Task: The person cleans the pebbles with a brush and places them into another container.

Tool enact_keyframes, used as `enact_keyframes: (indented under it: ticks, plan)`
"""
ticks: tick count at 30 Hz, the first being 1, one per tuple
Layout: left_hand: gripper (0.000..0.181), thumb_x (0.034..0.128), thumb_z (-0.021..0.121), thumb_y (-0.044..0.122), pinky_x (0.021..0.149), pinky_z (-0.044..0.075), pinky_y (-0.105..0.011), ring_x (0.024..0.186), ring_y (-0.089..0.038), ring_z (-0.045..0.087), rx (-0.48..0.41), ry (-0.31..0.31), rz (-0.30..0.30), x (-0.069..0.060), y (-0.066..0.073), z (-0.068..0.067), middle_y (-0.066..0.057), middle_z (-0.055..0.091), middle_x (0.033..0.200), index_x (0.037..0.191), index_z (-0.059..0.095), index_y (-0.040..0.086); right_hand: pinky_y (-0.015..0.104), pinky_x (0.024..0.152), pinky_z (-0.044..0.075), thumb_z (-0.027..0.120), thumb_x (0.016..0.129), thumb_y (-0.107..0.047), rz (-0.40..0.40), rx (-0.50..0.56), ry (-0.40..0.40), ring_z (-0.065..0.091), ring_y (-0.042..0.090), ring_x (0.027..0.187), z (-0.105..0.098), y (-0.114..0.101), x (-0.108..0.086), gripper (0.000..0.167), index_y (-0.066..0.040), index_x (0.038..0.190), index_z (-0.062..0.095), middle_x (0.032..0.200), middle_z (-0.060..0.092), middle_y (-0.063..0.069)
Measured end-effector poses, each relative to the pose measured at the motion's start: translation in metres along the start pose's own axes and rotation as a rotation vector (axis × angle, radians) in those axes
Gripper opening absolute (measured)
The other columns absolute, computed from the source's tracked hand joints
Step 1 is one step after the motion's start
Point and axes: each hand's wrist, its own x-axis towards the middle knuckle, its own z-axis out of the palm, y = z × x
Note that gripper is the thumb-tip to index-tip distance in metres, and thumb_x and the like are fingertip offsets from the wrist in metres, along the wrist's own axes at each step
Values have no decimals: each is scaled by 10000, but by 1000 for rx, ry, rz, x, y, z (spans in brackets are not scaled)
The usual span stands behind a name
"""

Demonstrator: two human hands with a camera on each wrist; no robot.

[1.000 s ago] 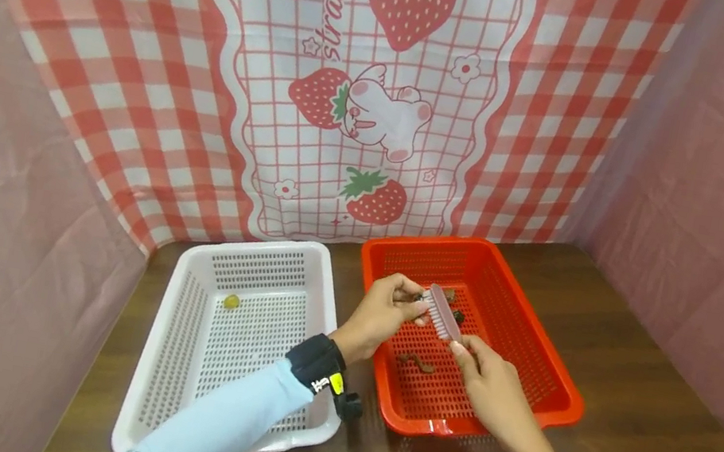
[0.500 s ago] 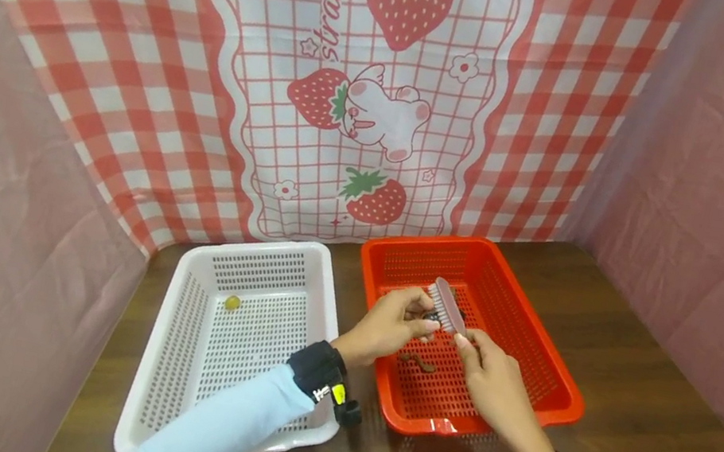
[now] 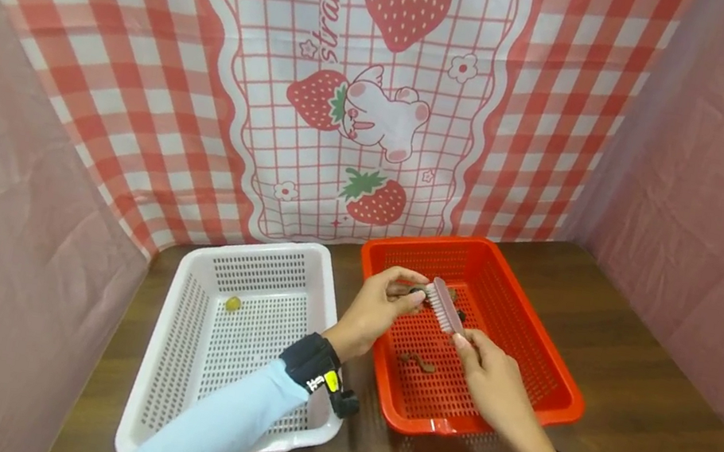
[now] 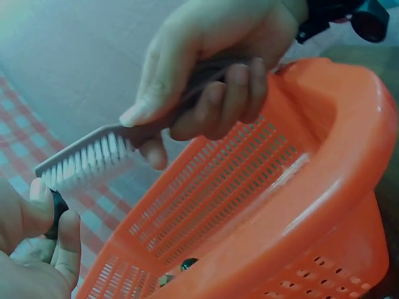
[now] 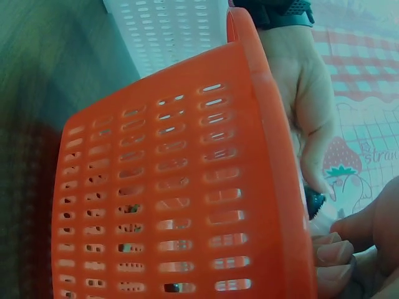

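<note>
In the head view my left hand (image 3: 372,310) pinches a small dark object between thumb and fingers over the red basket (image 3: 567,398). In the left wrist view this dark object (image 4: 57,215) looks black and rounded; its right wrist view shows a ridged edge, but its kind is unclear. My right hand (image 3: 498,381) grips the handle of a brush (image 3: 446,305) with a mauve back and white bristles. The bristles face left, and their tip end is close against the left fingers and the dark object. Fingers cover part of the object.
In the red basket lie a brown wavy piece (image 3: 418,363), a dark piece (image 3: 460,316) and a brownish piece partly behind the brush. A white basket (image 3: 165,353) stands to the left, with a yellow round thing (image 3: 233,303) inside. A strawberry-print cloth (image 3: 380,124) hangs behind.
My left hand shifted right and down beneath the bristles, then back left and up with the dark object. The brush moved slightly and stays in my right hand.
</note>
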Motion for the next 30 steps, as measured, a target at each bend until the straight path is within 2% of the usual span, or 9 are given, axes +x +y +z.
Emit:
enact_keyframes:
  ticks: [4,7,12,15,17,19,24,27,30]
  plan:
    - [277,989,662,1,944,587,-409,987,-242,707,-2,-33,-34,-1,-2,2,-161,722,1144,1264,632,-23,304,580,349,541,1090,-291,0,10,15,419,183,653,1,0,-1,350,-2,1260,642,740,417,23]
    - [239,979,669,-19,960,573,-488,979,-299,712,-21,-47,-29,-1,-3,5,-177,722,1106,1213,640,-59,307,582,347,535,1092,-295,-7,13,14,412,182,649,1,0,0,343,-14,1257,643,737,409,19]
    - [197,983,656,-28,962,563,-529,931,-271,707,-64,31,-3,-2,-3,7,-180,721,1092,1177,645,-63,288,531,340,560,1081,-248,-24,-25,-12,385,161,593,2,0,-2,298,-5,1235,641,695,390,2]
    - [158,967,683,-23,907,602,-416,907,-176,702,54,-28,14,-4,-2,10,-154,731,1092,1123,664,-47,287,540,337,539,1091,-254,-26,-27,19,391,163,605,2,0,0,297,-7,1222,640,707,402,10]
    - [142,965,697,-1,863,613,-351,908,-183,709,132,-61,26,-6,-1,13,-127,737,1085,1102,668,-29,288,535,331,533,1094,-253,-22,-25,35,388,166,602,2,-1,1,293,-9,1217,638,707,405,15]
    - [141,975,694,24,840,615,-327,931,-238,720,160,-37,33,-7,0,13,-110,736,1076,1107,667,-17,282,525,328,539,1091,-247,-25,-36,27,381,159,589,3,0,0,292,-6,1224,636,696,402,10]
    - [189,1003,667,74,816,614,-317,931,-283,712,173,105,35,-4,2,-1,-86,729,1108,1184,678,23,254,491,325,604,1059,-215,-49,-84,-59,380,117,542,4,5,-5,250,-2,1167,679,646,420,-25]
    - [195,992,686,83,816,618,-318,958,-268,725,257,104,51,-1,6,-5,-76,733,1137,1184,692,48,259,502,345,621,1050,-222,-49,-99,-65,414,121,563,0,4,-3,253,7,1131,691,663,455,-20]
    - [184,983,704,93,814,614,-303,954,-229,730,352,102,62,0,5,-3,-80,738,1123,1162,697,50,288,541,372,615,1052,-211,-50,-115,-6,446,160,607,-7,0,2,272,35,1150,674,702,487,14]
